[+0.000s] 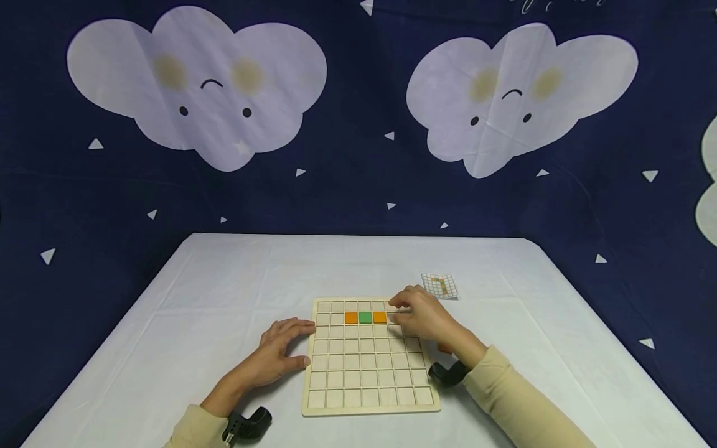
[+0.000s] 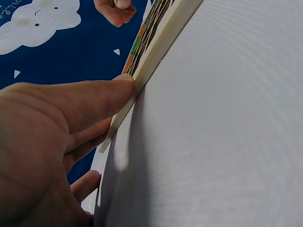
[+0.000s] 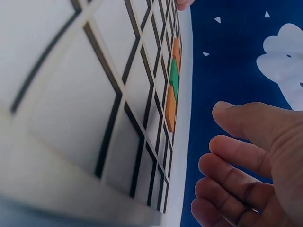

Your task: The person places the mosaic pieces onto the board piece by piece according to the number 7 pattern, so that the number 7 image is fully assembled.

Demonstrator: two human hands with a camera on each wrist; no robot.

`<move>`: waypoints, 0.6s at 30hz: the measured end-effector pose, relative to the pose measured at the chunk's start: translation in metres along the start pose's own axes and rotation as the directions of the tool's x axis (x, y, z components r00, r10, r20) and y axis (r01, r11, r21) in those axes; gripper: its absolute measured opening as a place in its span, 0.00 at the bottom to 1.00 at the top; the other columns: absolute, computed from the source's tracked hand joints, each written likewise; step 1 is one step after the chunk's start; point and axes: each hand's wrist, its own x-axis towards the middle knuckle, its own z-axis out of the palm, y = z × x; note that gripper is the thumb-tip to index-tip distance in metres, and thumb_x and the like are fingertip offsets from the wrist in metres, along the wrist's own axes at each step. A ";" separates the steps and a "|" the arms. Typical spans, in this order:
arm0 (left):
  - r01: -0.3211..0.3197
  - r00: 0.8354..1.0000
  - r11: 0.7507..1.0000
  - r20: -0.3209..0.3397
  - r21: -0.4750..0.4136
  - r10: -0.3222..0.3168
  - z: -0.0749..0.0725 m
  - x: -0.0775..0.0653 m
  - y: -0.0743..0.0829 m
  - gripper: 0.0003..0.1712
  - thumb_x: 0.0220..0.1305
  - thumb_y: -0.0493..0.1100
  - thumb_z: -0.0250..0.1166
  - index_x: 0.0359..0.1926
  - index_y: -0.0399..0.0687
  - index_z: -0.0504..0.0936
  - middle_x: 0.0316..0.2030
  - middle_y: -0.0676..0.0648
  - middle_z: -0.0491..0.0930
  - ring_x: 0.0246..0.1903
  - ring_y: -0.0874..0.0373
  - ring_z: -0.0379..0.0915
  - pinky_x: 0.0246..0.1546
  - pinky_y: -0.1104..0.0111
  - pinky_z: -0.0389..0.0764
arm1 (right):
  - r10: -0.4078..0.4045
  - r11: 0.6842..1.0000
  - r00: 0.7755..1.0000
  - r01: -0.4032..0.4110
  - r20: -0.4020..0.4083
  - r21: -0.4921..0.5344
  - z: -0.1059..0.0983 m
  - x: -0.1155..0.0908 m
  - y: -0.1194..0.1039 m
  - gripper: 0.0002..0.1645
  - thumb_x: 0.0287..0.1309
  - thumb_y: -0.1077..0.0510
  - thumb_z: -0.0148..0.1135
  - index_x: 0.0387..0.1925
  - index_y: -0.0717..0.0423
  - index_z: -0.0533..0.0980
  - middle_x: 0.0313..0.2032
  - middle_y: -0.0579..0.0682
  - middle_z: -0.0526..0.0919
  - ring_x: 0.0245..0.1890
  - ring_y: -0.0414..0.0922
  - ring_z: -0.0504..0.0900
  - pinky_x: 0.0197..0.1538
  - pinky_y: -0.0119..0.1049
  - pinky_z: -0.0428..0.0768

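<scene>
A pale wooden grid board (image 1: 361, 378) lies on the table. In its second row from the far edge sit an orange tile (image 1: 351, 318), a green tile (image 1: 365, 318) and another orange tile (image 1: 379, 317), side by side. My left hand (image 1: 274, 354) rests at the board's left edge; its thumb (image 2: 106, 94) touches the rim in the left wrist view. Over the far right part of the board is my right hand (image 1: 422, 314), just right of the tiles. Its fingers (image 3: 232, 198) are loosely bent, with nothing between them and the thumb.
A small card (image 1: 439, 285) printed with a coloured grid pattern lies beyond the board's far right corner. Something orange (image 1: 445, 349) shows partly under the right wrist. A white cloth (image 1: 235, 267) covers the table, and a dark blue cloud-print curtain (image 1: 358, 186) hangs behind it.
</scene>
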 end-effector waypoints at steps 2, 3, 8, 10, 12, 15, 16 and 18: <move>0.003 1.000 1.000 0.000 0.001 -0.003 0.000 0.000 0.000 0.31 0.51 0.42 0.70 0.59 0.48 0.74 0.64 0.47 0.69 0.69 0.42 0.49 0.63 0.44 0.43 | 0.005 1.000 1.000 -0.005 -0.003 -0.001 -0.002 -0.002 0.002 0.16 0.54 0.53 0.66 0.44 0.54 0.81 0.38 0.44 0.81 0.40 0.41 0.74 0.42 0.36 0.74; 0.004 1.000 1.000 0.001 0.001 -0.004 0.000 0.000 0.000 0.31 0.51 0.42 0.70 0.59 0.48 0.74 0.64 0.47 0.69 0.69 0.42 0.49 0.63 0.44 0.43 | 0.007 1.000 1.000 -0.007 -0.004 0.000 -0.003 -0.003 0.003 0.16 0.54 0.53 0.66 0.44 0.54 0.81 0.38 0.45 0.81 0.40 0.41 0.74 0.41 0.36 0.74; 0.008 1.000 1.000 0.000 -0.001 -0.008 0.000 0.000 0.000 0.31 0.51 0.43 0.70 0.58 0.48 0.74 0.64 0.47 0.69 0.69 0.42 0.48 0.63 0.44 0.42 | 0.039 0.999 0.999 -0.039 -0.017 -0.001 -0.008 -0.009 0.008 0.16 0.54 0.53 0.66 0.44 0.53 0.81 0.39 0.45 0.81 0.41 0.42 0.74 0.43 0.38 0.75; 0.010 1.000 1.000 0.002 -0.003 -0.010 0.000 0.000 0.000 0.31 0.51 0.43 0.70 0.58 0.48 0.74 0.64 0.47 0.68 0.69 0.42 0.48 0.63 0.44 0.42 | 0.039 0.999 0.999 -0.039 -0.025 -0.006 -0.010 -0.011 0.011 0.16 0.54 0.53 0.66 0.44 0.54 0.81 0.39 0.45 0.81 0.41 0.42 0.75 0.44 0.39 0.75; 0.013 1.000 1.000 0.004 -0.004 -0.013 0.000 0.000 0.000 0.31 0.51 0.43 0.70 0.58 0.49 0.74 0.64 0.47 0.68 0.69 0.42 0.48 0.63 0.44 0.42 | 0.040 0.999 0.999 -0.041 -0.031 -0.011 -0.013 -0.013 0.015 0.16 0.53 0.54 0.66 0.44 0.54 0.81 0.40 0.45 0.81 0.41 0.43 0.75 0.44 0.40 0.75; 0.014 1.000 1.000 0.007 -0.002 -0.014 0.000 0.000 0.000 0.31 0.52 0.43 0.70 0.59 0.49 0.74 0.64 0.47 0.68 0.69 0.42 0.48 0.63 0.44 0.42 | 0.047 0.999 0.998 -0.048 -0.046 -0.016 -0.017 -0.017 0.020 0.16 0.53 0.54 0.66 0.43 0.54 0.81 0.40 0.46 0.82 0.41 0.44 0.75 0.44 0.41 0.75; 0.013 1.000 1.000 0.007 -0.001 -0.013 0.000 0.000 0.000 0.31 0.52 0.43 0.70 0.59 0.49 0.74 0.64 0.47 0.68 0.69 0.42 0.48 0.63 0.44 0.42 | 0.050 0.998 0.998 -0.051 -0.049 -0.022 -0.018 -0.019 0.022 0.16 0.53 0.54 0.66 0.43 0.54 0.81 0.39 0.46 0.81 0.41 0.44 0.75 0.44 0.41 0.76; 0.011 1.000 1.000 0.006 -0.001 -0.011 0.000 0.000 0.000 0.31 0.52 0.43 0.70 0.59 0.49 0.74 0.64 0.47 0.68 0.69 0.42 0.48 0.63 0.44 0.42 | 0.057 0.998 0.997 -0.059 -0.057 -0.025 -0.020 -0.022 0.024 0.16 0.52 0.54 0.67 0.43 0.54 0.81 0.40 0.47 0.82 0.41 0.44 0.76 0.44 0.41 0.76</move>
